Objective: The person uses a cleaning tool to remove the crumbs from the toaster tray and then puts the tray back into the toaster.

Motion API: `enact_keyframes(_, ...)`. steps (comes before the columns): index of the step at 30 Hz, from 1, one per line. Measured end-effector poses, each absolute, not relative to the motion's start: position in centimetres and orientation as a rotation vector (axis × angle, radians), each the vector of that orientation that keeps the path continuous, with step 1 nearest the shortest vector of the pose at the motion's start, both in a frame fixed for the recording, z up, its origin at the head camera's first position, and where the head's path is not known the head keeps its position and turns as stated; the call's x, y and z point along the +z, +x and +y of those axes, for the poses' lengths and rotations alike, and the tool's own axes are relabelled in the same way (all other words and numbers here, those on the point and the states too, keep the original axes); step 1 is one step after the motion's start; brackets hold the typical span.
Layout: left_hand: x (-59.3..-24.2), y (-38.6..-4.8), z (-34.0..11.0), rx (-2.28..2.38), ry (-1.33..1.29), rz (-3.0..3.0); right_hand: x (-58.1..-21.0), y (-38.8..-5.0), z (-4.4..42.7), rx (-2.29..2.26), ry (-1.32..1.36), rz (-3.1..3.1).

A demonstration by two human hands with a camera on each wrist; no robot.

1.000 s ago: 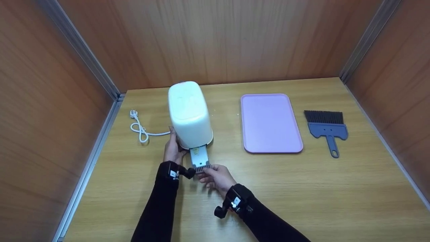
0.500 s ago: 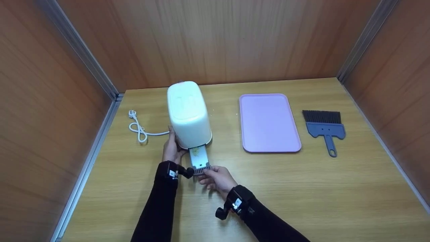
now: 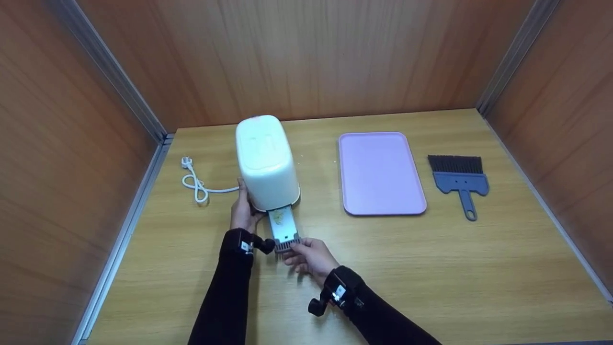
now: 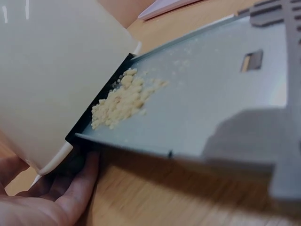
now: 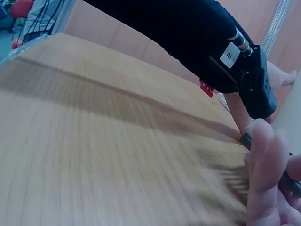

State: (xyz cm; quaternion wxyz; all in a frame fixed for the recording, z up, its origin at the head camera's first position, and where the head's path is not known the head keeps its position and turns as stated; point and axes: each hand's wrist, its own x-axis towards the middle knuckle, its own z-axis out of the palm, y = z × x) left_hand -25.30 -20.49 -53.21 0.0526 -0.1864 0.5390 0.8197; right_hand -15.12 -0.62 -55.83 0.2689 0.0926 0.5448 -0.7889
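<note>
A cream-white toaster [image 3: 267, 163] stands on the table, its crumb tray [image 3: 283, 225] partly drawn out of the near end. My left hand [image 3: 243, 213] holds the toaster low on its left side; in the left wrist view its fingers [image 4: 77, 193] curl at the bottom edge. With thumb and fingers, my right hand [image 3: 311, 258] pinches the grey slotted handle [image 3: 287, 246] of the tray. Yellowish crumbs [image 4: 123, 99] lie heaped on the metal by the slot, a few scattered further out. The tray's inner end is hidden inside the toaster.
A white power cord [image 3: 197, 184] with its plug lies looped left of the toaster. To the right is a flat purple tray [image 3: 381, 175], then a blue-grey brush [image 3: 459, 179] with dark bristles. Wooden panels [image 3: 306, 57] wall the table at the back and both sides.
The crumb tray has slid a little further out toward me, drawn by my right hand, and more crumbs show on it. My left hand keeps its hold on the toaster.
</note>
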Motion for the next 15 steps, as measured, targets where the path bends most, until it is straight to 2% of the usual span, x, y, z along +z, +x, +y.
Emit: enact_keyframes(15,-53.34,-25.51,-20.13,2.487,-0.633,1.661,-55.57,-14.78,0.25,-2.101,0.217,1.46)
